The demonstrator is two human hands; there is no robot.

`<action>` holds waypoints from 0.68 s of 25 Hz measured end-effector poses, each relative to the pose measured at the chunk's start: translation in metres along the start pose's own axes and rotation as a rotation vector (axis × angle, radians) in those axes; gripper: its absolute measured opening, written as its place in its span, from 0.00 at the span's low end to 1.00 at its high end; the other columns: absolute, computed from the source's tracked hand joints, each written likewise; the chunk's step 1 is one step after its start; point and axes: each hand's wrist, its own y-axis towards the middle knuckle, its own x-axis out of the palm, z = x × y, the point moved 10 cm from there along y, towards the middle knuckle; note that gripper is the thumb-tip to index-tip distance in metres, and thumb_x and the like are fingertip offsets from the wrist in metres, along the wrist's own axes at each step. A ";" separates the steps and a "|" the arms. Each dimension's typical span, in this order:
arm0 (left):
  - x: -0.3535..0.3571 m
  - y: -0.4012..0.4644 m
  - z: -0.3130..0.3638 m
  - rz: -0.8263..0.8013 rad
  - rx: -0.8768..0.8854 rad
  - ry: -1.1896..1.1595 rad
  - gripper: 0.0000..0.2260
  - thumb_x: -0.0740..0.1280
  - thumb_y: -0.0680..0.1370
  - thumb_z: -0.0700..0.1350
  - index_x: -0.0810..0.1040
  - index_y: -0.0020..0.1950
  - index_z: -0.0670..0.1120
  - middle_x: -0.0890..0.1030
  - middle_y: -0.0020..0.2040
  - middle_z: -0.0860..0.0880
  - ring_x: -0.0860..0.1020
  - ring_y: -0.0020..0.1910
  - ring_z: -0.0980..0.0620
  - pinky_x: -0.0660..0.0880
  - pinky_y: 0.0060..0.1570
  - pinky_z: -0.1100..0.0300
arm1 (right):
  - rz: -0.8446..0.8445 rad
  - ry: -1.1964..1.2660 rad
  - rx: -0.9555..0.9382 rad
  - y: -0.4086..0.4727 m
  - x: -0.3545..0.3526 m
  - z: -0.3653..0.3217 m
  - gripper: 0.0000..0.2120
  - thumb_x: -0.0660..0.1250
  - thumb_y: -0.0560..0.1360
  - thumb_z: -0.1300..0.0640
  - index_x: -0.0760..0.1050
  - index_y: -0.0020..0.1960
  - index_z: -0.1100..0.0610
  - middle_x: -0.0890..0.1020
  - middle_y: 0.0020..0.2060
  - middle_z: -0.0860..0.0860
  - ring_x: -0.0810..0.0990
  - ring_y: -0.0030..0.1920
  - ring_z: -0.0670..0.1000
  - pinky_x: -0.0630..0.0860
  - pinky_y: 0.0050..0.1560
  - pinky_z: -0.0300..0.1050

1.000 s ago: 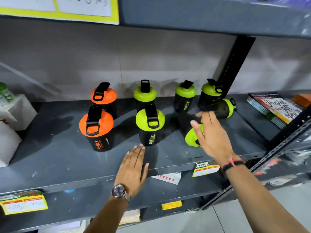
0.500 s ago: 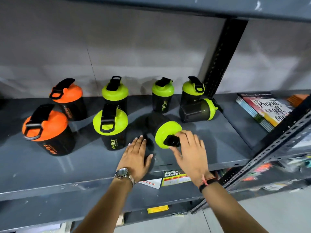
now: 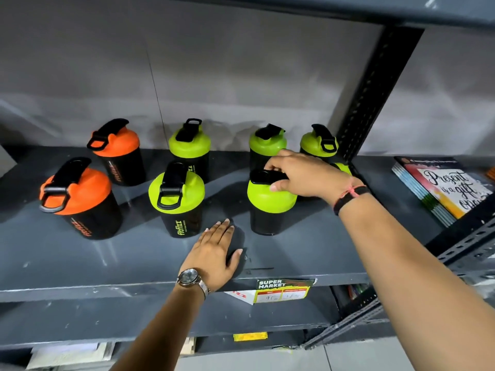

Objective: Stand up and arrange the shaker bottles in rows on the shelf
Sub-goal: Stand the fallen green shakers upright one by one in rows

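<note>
Black shaker bottles stand on a grey shelf (image 3: pixel 80 263). Two orange-lidded bottles (image 3: pixel 80 202) (image 3: pixel 119 153) stand at the left, one behind the other. Green-lidded bottles stand upright in the middle (image 3: pixel 178 202) (image 3: pixel 190 148) and at the back right (image 3: pixel 266 145) (image 3: pixel 318 143). My right hand (image 3: pixel 302 174) grips the black cap of a front green-lidded bottle (image 3: pixel 267 207), which stands upright. Behind my wrist, a green lid (image 3: pixel 342 167) of another bottle peeks out, mostly hidden. My left hand (image 3: pixel 217 253) lies flat on the shelf with fingers spread.
A black perforated upright post (image 3: pixel 375 97) stands right of the bottles. A stack of notebooks (image 3: pixel 444 191) lies on the neighbouring shelf at the right. Price labels (image 3: pixel 284 290) hang on the shelf's front edge. Another shelf board (image 3: pixel 348 6) runs overhead.
The front green-lidded bottle lay on its side under my right hand; now it stands upright with my hand on its cap. My left hand has stayed flat on the shelf.
</note>
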 end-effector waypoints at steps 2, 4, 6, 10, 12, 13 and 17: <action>0.000 0.000 -0.001 0.006 0.000 -0.004 0.25 0.55 0.78 0.53 0.55 0.72 0.44 0.57 0.75 0.46 0.55 0.74 0.49 0.48 0.73 0.56 | -0.036 -0.001 -0.003 0.001 0.000 0.003 0.22 0.67 0.72 0.51 0.66 0.64 0.51 0.71 0.60 0.55 0.69 0.62 0.59 0.69 0.62 0.59; 0.000 0.000 -0.002 0.011 -0.003 -0.005 0.25 0.55 0.78 0.53 0.56 0.72 0.44 0.57 0.75 0.46 0.55 0.74 0.49 0.48 0.73 0.56 | -0.058 -0.043 0.026 -0.002 0.004 0.006 0.28 0.64 0.73 0.47 0.58 0.70 0.47 0.68 0.65 0.57 0.67 0.65 0.61 0.67 0.64 0.59; 0.000 0.000 -0.001 0.010 -0.002 0.003 0.25 0.55 0.78 0.53 0.56 0.72 0.44 0.58 0.75 0.46 0.55 0.74 0.49 0.49 0.73 0.57 | -0.024 -0.013 0.075 -0.006 0.011 0.003 0.26 0.59 0.75 0.45 0.55 0.71 0.46 0.66 0.67 0.60 0.67 0.65 0.64 0.67 0.64 0.55; -0.001 0.001 -0.001 0.011 -0.002 0.003 0.25 0.56 0.77 0.53 0.57 0.71 0.43 0.59 0.75 0.45 0.57 0.74 0.48 0.50 0.73 0.55 | 0.136 0.082 0.239 -0.013 0.010 -0.003 0.22 0.56 0.77 0.48 0.60 0.67 0.57 0.70 0.60 0.64 0.72 0.58 0.68 0.70 0.55 0.54; 0.000 0.000 0.001 -0.001 -0.001 0.013 0.25 0.56 0.78 0.52 0.56 0.72 0.43 0.58 0.75 0.45 0.56 0.74 0.47 0.49 0.73 0.55 | 0.158 0.058 0.291 -0.012 0.008 -0.006 0.21 0.56 0.77 0.50 0.61 0.65 0.60 0.71 0.59 0.65 0.73 0.57 0.67 0.71 0.54 0.53; 0.000 0.000 0.002 -0.013 0.001 0.018 0.25 0.55 0.78 0.52 0.55 0.72 0.43 0.57 0.75 0.45 0.56 0.74 0.47 0.49 0.73 0.55 | 0.160 0.054 0.308 -0.012 0.007 -0.007 0.21 0.55 0.77 0.50 0.61 0.65 0.61 0.71 0.59 0.65 0.73 0.58 0.66 0.71 0.54 0.53; 0.001 -0.007 0.007 -0.065 -0.011 0.061 0.24 0.50 0.79 0.52 0.51 0.73 0.44 0.53 0.76 0.46 0.51 0.75 0.49 0.46 0.73 0.56 | 0.274 0.060 0.320 -0.028 -0.013 -0.007 0.26 0.51 0.78 0.45 0.57 0.69 0.61 0.73 0.58 0.66 0.74 0.57 0.66 0.72 0.52 0.54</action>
